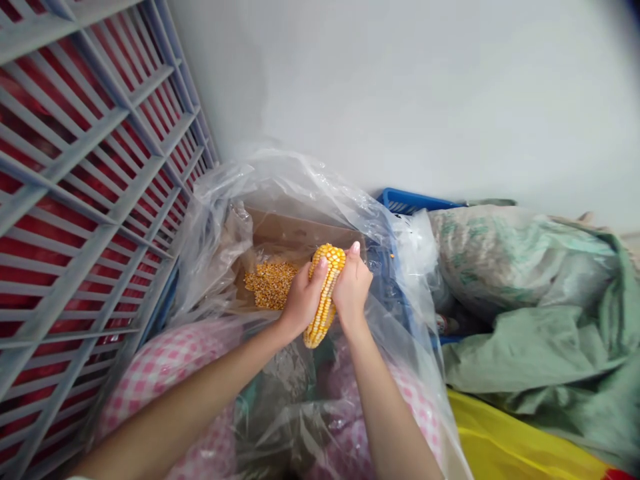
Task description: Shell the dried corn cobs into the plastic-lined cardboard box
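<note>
Between my two hands is an ear of corn [325, 300], yellow with paler kernels along its lower part. It tilts slightly, its narrow end pointing down toward me. My left hand [303, 299] wraps its left side, thumb lying along the kernels. On the other side my right hand [352, 283] is closed against the ear, thumb up; its fingers are partly hidden. Below and to the left, loose corn kernels [270, 285] lie heaped in a cardboard box [310, 230] lined with a clear plastic bag [210, 220].
Stacked grey plastic crates [115, 200] with red contents rise on the left. A white wall [400, 87] stands behind. At right are a blue basket [415, 200], a stuffed woven sack [500, 253], green cloth [540, 353] and a yellow sheet [510, 440]. Pink checked fabric [170, 380] covers my legs.
</note>
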Motion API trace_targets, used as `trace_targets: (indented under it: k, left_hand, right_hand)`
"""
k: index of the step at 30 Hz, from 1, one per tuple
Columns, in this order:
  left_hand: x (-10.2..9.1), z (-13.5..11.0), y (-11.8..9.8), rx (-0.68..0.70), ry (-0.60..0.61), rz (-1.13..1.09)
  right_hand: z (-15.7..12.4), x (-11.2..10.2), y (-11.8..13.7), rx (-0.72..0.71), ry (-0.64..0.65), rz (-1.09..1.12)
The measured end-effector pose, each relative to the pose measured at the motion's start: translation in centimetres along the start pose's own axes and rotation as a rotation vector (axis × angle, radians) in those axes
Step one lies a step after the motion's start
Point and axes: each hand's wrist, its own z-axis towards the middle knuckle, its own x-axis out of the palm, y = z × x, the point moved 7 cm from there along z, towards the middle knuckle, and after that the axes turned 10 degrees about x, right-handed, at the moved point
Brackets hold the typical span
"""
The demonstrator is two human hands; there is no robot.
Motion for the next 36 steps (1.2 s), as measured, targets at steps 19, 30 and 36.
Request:
trace_targets:
  k: [19,30,36]
  left_hand:
    - [0.5,0.9,-1.4,0.007,0.299,0.185]
    - [-0.3,1.8,-1.6,-0.092,0.197,0.052]
    - [-1.7,2.4,-0.5,-0.125,-0.01,-0.044]
  right_hand:
    - [1.6,-0.4,-0.2,0.092,0.14,-0.018]
    - [1.7,0.4,-0.8,0.294,0.502,0.4]
    - [0.0,1.4,-1.3,0.299,0.457,0.403]
